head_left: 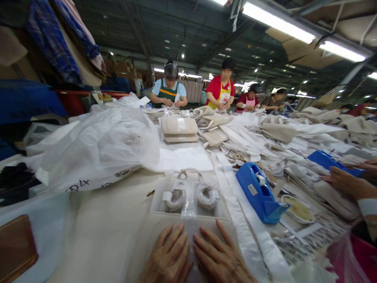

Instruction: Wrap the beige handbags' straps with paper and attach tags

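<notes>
A beige handbag (147, 236) lies in front of me, its flap towards me. Both hands rest flat on the flap: my left hand (171, 255) on the left half, my right hand (219, 255) on the right, fingers stretched out and a little apart. Between them a strip of clear wrapping (190, 200) runs up over the bag. Beyond the flap, two coiled straps (176, 196), wrapped in clear film with white bands, sit side by side. A thin handle loop (190, 171) rises behind them. My palms cover the near part of the flap.
A blue tape dispenser (256, 192) stands right of the bag, beside a small dish (299, 209). White strips (235, 196) lie between. A large plastic bag (103, 141) bulges at left; stacked beige bags (179, 127) stand ahead. A co-worker's hand (350, 182) reaches in at right.
</notes>
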Demonstrator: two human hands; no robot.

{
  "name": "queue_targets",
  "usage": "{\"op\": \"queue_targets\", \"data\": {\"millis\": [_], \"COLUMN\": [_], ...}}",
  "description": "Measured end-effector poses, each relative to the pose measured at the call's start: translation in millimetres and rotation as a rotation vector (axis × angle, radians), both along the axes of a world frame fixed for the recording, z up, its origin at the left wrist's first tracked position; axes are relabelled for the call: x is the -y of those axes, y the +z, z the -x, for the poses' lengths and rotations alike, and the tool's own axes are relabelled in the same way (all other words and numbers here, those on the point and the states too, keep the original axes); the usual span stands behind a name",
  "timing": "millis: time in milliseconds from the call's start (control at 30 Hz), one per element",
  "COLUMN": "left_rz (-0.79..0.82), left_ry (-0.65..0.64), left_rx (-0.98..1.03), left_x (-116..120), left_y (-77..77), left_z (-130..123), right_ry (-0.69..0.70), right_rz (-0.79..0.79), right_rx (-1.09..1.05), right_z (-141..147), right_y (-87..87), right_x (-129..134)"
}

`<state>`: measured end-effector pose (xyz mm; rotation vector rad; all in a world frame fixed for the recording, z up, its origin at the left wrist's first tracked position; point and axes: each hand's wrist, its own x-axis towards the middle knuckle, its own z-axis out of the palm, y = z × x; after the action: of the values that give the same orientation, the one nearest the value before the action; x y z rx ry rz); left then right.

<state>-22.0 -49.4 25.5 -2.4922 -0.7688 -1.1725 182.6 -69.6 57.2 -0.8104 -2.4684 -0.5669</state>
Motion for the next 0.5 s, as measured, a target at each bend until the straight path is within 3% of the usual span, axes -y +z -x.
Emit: {"op": "queue_targets", "data": {"millis": [67, 167, 267, 367, 500], "left_rz": [0.004, -0.011, -0.028, -0.020, -0.123], "left_ry": [-0.019, 0.012, 0.270, 0.490, 0.456], "left_rx": [0.013, 0.041, 0.013, -0.125, -0.164], "left_x": [2.4, 4.1, 0.8, -8.0, -28.4], "left_y": [6.4, 14.7, 17.3, 14.3, 17.7], "left_z": [2.8, 13.8, 34.8, 57.4, 71.5], "right_ry": [-0.032, -0.289, -0.508, -0.522, -0.485], "right_rz": [0.004, 0.019, 0.197, 0.366, 0.491], "right_rx": [-0.105, -0.305, -0.419, -0.509, -0.596], "right_z": [-13.1, -31.8, -39.9, -38.2, -37.4], "right_y": [-8.8, -25.1, -39.5, -48.9, -58.8], "right_x": [8.0, 21.7, 32.3, 35.5, 32.0]}}
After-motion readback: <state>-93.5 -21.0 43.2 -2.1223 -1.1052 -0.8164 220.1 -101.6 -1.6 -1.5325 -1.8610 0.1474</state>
